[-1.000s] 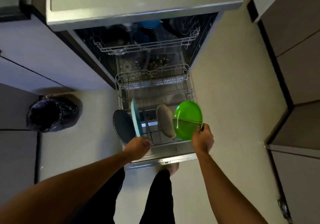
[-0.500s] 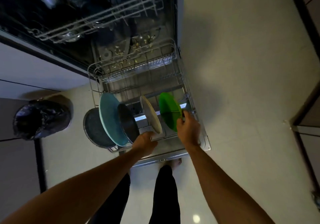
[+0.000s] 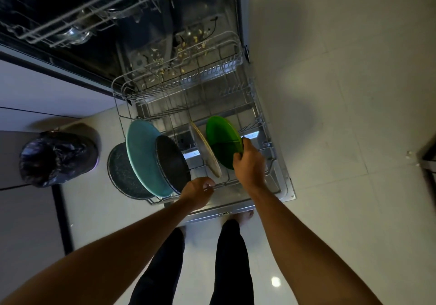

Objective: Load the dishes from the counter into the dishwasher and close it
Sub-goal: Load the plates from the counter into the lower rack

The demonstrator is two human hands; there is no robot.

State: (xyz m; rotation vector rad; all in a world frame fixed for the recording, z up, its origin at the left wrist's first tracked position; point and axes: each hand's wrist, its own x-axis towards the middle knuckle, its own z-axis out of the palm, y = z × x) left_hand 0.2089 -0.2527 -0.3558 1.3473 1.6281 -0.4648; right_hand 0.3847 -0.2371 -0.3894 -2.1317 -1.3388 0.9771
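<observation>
Lower rack is pulled out over the open dishwasher door.

Green plate: stood on edge in the front half of the rack, toward its right side. It is leaned slightly and held at its near rim.

Right hand: thumb and curled fingers are pinched on the green plate's rim, thumb on the far face.

Left hand: fingers are curled round the rack's front wire, near the middle of the front edge.

Beige plate: on edge just left of the green plate; contact between the two cannot be told.

Toward the front left corner three more pieces are stood on edge, overlapping in view: a black pan, a teal plate, and a dark speckled plate at the rack's left edge.

Food scraps are seen on the tub floor behind the rack. An upper rack with glassware is seen above. A dark bin bag is set on the floor, well left of the rack.
</observation>
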